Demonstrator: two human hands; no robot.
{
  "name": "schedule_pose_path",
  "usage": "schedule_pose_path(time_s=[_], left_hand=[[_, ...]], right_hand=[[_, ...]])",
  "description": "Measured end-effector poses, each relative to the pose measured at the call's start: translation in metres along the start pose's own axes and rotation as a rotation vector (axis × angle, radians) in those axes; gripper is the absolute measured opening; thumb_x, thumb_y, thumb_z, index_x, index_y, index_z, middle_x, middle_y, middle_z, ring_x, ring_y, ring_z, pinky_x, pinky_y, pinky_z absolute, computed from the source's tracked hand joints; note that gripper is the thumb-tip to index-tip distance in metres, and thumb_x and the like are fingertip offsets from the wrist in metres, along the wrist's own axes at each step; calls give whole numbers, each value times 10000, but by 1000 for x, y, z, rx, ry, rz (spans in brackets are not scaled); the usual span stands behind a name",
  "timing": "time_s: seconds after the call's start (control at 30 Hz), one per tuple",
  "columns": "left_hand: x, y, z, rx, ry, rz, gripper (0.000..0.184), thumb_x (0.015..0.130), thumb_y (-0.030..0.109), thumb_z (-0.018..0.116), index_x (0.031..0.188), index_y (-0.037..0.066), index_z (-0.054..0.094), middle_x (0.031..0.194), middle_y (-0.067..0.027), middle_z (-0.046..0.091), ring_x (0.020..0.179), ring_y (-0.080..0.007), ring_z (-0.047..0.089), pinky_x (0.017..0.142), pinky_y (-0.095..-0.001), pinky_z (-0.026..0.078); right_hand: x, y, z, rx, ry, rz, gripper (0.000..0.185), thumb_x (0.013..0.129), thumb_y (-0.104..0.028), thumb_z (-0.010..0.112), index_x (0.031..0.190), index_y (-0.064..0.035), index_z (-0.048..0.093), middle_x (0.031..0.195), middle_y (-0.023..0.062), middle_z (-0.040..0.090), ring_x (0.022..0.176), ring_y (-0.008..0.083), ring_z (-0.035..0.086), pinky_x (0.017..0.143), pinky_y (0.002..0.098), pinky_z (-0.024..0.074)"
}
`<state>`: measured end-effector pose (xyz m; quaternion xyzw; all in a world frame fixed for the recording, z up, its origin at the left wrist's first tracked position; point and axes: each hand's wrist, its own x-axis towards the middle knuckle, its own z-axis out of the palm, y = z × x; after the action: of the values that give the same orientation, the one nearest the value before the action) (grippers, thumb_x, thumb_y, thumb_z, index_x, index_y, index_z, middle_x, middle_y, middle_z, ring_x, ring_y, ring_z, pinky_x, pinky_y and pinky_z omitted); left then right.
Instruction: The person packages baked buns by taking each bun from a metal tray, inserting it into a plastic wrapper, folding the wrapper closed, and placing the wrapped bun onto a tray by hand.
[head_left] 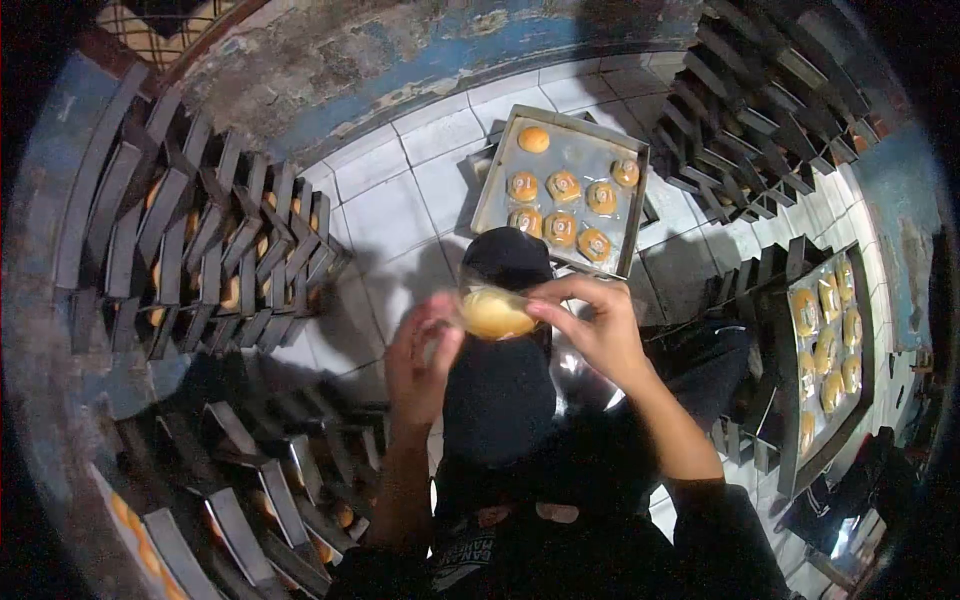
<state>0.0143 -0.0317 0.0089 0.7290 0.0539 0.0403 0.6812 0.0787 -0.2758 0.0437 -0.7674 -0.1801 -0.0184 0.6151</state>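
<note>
A golden bun (497, 314) in clear plastic wrap is held up in front of my lap. My right hand (600, 325) is closed on its right end, thumb and fingers pinching the plastic. Close to the bun's left end is my left hand (418, 350), its fingers smeared by motion; whether they grip the wrap is unclear. Beyond the bun, a metal tray (490, 205) carries several wrapped buns (563, 186) with printed labels. One bun (533, 139) without a visible label lies in the tray's far left corner.
Stacked dark trays with buns (215, 230) rise on the left, and more trays (250, 500) stand at the lower left. Another stack (770, 110) is at the upper right. A tray of wrapped buns (828, 330) tops the right stack. White tiles (385, 200) cover the floor.
</note>
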Motion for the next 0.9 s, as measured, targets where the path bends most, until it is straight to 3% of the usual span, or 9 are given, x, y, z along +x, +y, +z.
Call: schedule_pose_path(time_s=[0.03, 0.17, 0.27, 0.4, 0.47, 0.6, 0.67, 0.73, 0.9], left_hand=[[-1, 1, 9, 73, 62, 27, 351, 965, 111, 736, 1301, 57, 651, 1269, -97, 706, 1203, -216, 665, 1028, -392, 540], [10, 4, 6, 168, 34, 52, 284, 949, 59, 744, 1219, 40, 658, 1228, -77, 697, 1167, -170, 647, 971, -330, 497], [12, 20, 4, 276, 44, 97, 188, 961, 170, 763, 1096, 52, 707, 1046, -45, 742, 1012, -157, 676, 873, -313, 514], [4, 32, -10, 83, -38, -184, 170, 968, 194, 771, 1017, 56, 685, 944, -12, 699, 906, -106, 626, 811, -276, 483], [2, 25, -16, 49, -56, -237, 169, 973, 196, 769, 998, 57, 675, 914, 1, 676, 875, -92, 605, 793, -270, 476], [-11, 11, -21, 95, -153, -132, 185, 996, 209, 739, 948, 65, 634, 830, 19, 582, 792, -80, 524, 732, -270, 435], [-26, 1, -20, 163, -170, -79, 189, 1004, 215, 726, 938, 71, 623, 808, 25, 548, 769, -78, 493, 711, -269, 417], [-39, -31, -22, 205, -187, -300, 219, 1020, 261, 700, 933, 78, 617, 810, 12, 546, 764, -95, 482, 712, -280, 409], [-48, -34, -17, 170, -177, -489, 231, 1012, 290, 695, 929, 85, 625, 818, 1, 568, 781, -121, 521, 770, -303, 425]], right_hand=[[-2, 4, 0, 15, -14, 106, 144, 896, -111, 826, 990, -5, 799, 932, 108, 799, 845, 177, 738, 808, 318, 569], [1, 2, -5, -4, -27, 93, 157, 902, -120, 825, 1005, -3, 804, 917, 108, 798, 820, 144, 725, 786, 307, 564], [0, 0, -9, 3, -64, 199, 154, 896, -114, 831, 1002, -5, 808, 924, 94, 803, 814, 128, 722, 781, 300, 566], [-6, -15, -31, 387, -76, 511, 206, 916, -90, 830, 1034, 66, 767, 897, 100, 794, 775, 98, 708, 706, 250, 554], [-3, 1, -26, 329, -50, 511, 200, 893, -110, 853, 1004, 44, 789, 867, 76, 791, 736, 83, 685, 666, 254, 543], [-25, 5, -32, -37, -60, 45, 171, 788, -133, 921, 920, -58, 845, 792, 57, 771, 600, 69, 552, 577, 242, 448], [-42, 24, -23, -28, -82, 172, 170, 802, -129, 918, 926, -43, 840, 784, 53, 775, 629, 57, 595, 602, 235, 476], [-66, 48, -9, 131, -60, 402, 162, 829, -125, 906, 927, -19, 832, 791, 43, 778, 690, 49, 647, 643, 227, 508], [-71, 55, -11, 126, -192, 658, 222, 849, -156, 904, 933, -2, 769, 803, 12, 746, 727, 76, 655, 712, 253, 528]])
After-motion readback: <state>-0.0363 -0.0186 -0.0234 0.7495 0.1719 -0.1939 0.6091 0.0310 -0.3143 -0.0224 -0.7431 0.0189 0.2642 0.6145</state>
